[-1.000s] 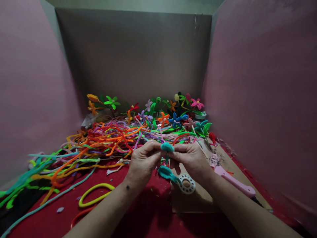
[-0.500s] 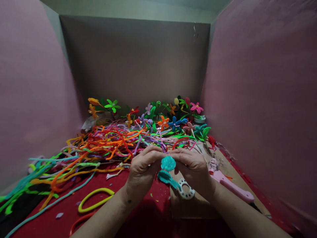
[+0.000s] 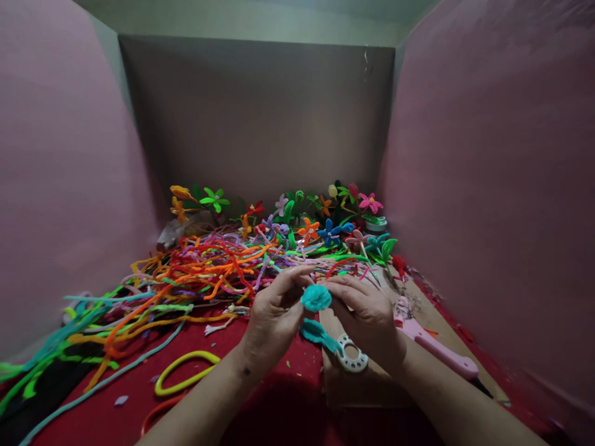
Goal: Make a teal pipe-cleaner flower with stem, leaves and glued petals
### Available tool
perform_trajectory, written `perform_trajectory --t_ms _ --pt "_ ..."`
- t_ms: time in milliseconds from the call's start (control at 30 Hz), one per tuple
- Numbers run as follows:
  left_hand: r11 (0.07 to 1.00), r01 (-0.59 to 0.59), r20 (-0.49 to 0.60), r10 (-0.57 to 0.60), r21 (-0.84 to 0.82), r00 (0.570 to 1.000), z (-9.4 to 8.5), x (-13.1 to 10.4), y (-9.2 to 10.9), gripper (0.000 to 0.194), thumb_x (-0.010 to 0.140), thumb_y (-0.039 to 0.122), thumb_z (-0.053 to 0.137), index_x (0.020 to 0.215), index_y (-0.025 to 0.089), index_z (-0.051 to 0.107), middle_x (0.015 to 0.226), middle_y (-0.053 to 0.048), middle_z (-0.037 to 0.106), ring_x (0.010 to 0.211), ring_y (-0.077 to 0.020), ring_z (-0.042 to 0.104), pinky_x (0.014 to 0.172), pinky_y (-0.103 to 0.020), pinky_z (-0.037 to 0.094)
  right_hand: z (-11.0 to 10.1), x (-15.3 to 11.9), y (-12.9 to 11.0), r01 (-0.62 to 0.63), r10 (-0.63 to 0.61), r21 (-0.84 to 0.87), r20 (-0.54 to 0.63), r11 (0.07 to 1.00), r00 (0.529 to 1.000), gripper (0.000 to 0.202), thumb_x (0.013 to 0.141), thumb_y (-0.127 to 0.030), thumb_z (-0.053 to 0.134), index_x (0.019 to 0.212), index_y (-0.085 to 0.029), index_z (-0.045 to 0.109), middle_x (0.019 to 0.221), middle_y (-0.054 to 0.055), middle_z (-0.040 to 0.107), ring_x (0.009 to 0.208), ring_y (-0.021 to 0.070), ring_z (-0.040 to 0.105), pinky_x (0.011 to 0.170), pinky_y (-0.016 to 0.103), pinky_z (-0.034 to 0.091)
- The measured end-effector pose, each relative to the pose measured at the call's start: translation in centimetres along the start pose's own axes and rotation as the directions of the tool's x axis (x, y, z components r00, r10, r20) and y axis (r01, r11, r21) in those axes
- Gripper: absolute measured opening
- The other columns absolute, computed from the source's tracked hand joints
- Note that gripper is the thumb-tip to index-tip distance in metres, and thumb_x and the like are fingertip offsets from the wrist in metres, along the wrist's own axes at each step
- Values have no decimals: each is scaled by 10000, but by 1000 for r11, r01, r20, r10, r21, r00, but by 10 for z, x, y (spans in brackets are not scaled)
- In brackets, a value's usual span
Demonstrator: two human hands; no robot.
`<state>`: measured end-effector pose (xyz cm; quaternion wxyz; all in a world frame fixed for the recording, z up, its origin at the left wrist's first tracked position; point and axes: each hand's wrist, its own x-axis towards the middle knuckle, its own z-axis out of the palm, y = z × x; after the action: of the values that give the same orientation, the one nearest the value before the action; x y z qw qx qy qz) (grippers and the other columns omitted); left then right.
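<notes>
A round turquoise pipe-cleaner flower head point(image 3: 317, 298) is held between my two hands, its face turned toward me. My left hand point(image 3: 277, 305) pinches it from the left, thumb near its rim and index finger reaching over behind. From the other side my right hand point(image 3: 367, 313) curls its fingers against the flower's right edge. Whatever is behind the flower is hidden. Just below lies a turquoise pipe-cleaner petal or leaf piece point(image 3: 317, 332), its narrow end touching a white ring with holes point(image 3: 352, 354) on the cardboard.
Loose pipe cleaners point(image 3: 209, 266) heap across the left and middle. Finished pipe-cleaner flowers point(image 3: 309, 230) stand at the back. A pink-handled glue gun point(image 3: 441, 353) rests on the cardboard point(image 3: 372, 390) at right. Scissors with a yellow handle loop point(image 3: 186, 373) lie left on red cloth. Pink panels flank both sides.
The flower head now shows a wider, flatter face. My left index finger has lifted and stretched, and my hands have shifted slightly. The view has moved a little.
</notes>
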<state>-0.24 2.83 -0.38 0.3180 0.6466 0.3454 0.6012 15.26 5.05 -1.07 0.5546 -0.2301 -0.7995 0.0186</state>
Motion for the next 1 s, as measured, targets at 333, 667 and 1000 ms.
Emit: perform_trajectory --t_ms 333,667,1000 --pt "997 44 -67 -40 62 997 -3 1 -7 133 722 167 632 841 197 579 763 22 581 657 -91 572 595 -188 477 1 0 12 38 -51 -289 -37 957 998 161 846 -118 486 880 -152 640 794 73 669 739 156 627 682 262 509" --pt "976 207 -28 -209 -72 977 -2 2 1 47 794 204 567 823 168 569 526 39 606 434 -87 543 439 -202 461 7 -2 16 49 -46 -285 19 957 999 178 847 -111 475 888 -125 647 807 102 674 736 167 625 679 273 510" --pt "972 214 -79 -221 -95 972 -1 -1 -4 39 776 193 589 756 170 565 489 43 593 391 -87 523 388 -196 450 8 -6 16 13 10 -292 75 956 997 192 858 -119 463 831 -140 652 771 79 660 702 148 613 653 244 485"
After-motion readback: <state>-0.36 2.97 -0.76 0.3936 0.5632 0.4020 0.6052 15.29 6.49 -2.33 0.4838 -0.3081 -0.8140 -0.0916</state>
